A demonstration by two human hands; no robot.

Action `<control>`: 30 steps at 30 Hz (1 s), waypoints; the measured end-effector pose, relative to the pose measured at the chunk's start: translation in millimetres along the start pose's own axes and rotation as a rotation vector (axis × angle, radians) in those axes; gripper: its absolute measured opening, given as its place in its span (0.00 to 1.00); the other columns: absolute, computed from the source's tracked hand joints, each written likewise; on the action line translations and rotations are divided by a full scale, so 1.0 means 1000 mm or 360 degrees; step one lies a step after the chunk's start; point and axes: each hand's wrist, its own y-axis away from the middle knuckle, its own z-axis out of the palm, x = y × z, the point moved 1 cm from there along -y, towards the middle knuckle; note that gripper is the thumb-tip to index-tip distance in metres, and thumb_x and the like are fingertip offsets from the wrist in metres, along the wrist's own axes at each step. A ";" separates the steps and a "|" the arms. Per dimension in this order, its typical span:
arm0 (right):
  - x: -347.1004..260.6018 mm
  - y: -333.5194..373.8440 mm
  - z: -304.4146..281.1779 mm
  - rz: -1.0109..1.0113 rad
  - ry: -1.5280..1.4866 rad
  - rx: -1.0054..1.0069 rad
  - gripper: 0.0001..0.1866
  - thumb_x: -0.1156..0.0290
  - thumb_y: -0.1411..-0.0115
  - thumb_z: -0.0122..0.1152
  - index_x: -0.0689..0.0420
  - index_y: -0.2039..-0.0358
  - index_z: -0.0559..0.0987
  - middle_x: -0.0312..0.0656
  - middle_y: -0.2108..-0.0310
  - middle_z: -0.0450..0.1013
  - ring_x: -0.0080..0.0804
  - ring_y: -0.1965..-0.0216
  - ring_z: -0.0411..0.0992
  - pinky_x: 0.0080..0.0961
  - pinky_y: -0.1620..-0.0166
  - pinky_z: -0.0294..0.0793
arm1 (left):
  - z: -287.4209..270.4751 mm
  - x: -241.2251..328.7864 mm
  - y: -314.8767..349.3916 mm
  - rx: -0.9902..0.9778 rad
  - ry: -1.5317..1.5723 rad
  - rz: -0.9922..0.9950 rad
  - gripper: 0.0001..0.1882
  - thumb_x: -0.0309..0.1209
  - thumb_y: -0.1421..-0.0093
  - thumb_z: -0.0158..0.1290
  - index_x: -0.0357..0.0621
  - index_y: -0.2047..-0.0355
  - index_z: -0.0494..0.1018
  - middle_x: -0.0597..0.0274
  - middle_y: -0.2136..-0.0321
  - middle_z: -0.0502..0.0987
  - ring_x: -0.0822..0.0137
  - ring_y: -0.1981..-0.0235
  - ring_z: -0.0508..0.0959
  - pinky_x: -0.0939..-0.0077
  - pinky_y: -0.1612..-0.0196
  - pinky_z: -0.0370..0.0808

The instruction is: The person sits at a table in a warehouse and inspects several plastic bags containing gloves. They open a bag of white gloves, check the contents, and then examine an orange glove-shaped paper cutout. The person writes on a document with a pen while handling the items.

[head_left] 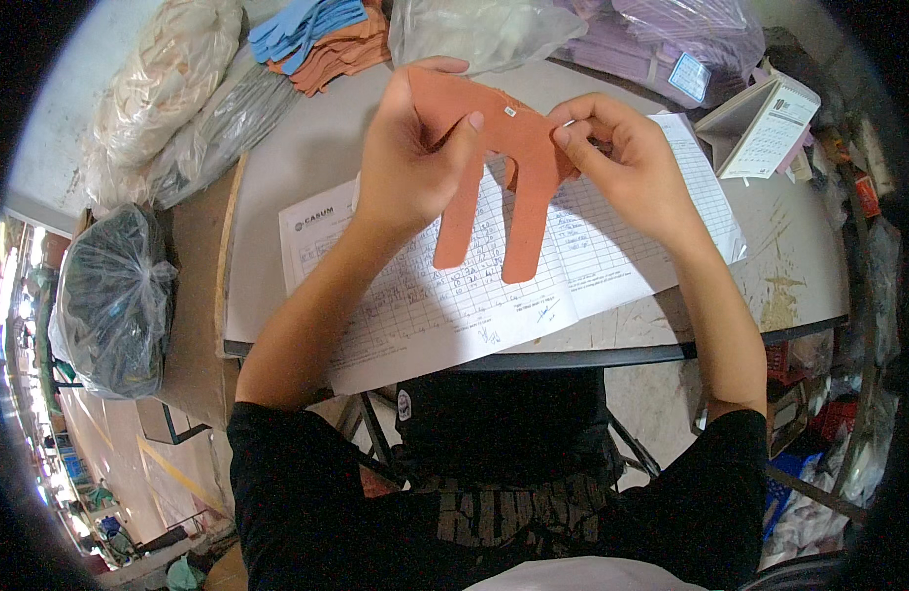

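Note:
Between my hands, above the table, hangs an orange-brown cut piece (529,212) with two long strips pointing toward me; it looks like fabric or thin leather. My left hand (415,148) grips its upper left part, the thumb lying on the face of the piece. The fingertips of my right hand (612,153) pinch its right side. A small white tag or sticker (510,111) shows near the upper edge. Beneath it, printed paper forms (415,325) with handwritten grids lie spread on the grey table (632,330).
Blue cut pieces (302,30) lie on a stack of orange ones (341,59) at the back. Plastic-wrapped purple bundles (632,49) and a standing desk calendar (770,123) occupy the back right. Cream bundles (168,79) stand back left. A dark filled plastic bag (114,305) sits at the left.

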 end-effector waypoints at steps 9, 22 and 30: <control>-0.006 0.004 0.005 0.0032 -0.0225 -0.0030 0.07 0.73 0.29 0.58 0.64 0.57 0.78 0.34 0.73 0.76 0.18 0.71 0.73 0.18 0.65 0.73 | 0.008 0.002 0.003 -0.0026 0.0141 0.0009 0.21 0.19 0.33 0.54 0.34 0.40 0.68 0.56 0.56 0.82 0.73 0.54 0.80 0.79 0.48 0.75; -0.014 0.009 0.013 0.0125 -0.0437 -0.0049 0.11 0.69 0.28 0.59 0.65 0.53 0.77 0.40 0.65 0.81 0.22 0.67 0.78 0.20 0.60 0.80 | 0.016 0.016 0.018 -0.0606 0.0251 -0.0192 0.30 0.34 0.29 0.53 0.30 0.32 0.61 0.53 0.53 0.80 0.69 0.53 0.80 0.75 0.45 0.74; -0.012 0.008 0.016 -0.0128 -0.0381 0.0044 0.12 0.66 0.27 0.57 0.62 0.53 0.78 0.38 0.62 0.79 0.19 0.71 0.74 0.17 0.68 0.75 | 0.015 0.004 0.011 -0.0331 0.0392 -0.0169 0.26 0.34 0.25 0.45 0.32 0.32 0.60 0.55 0.50 0.79 0.68 0.53 0.80 0.73 0.47 0.76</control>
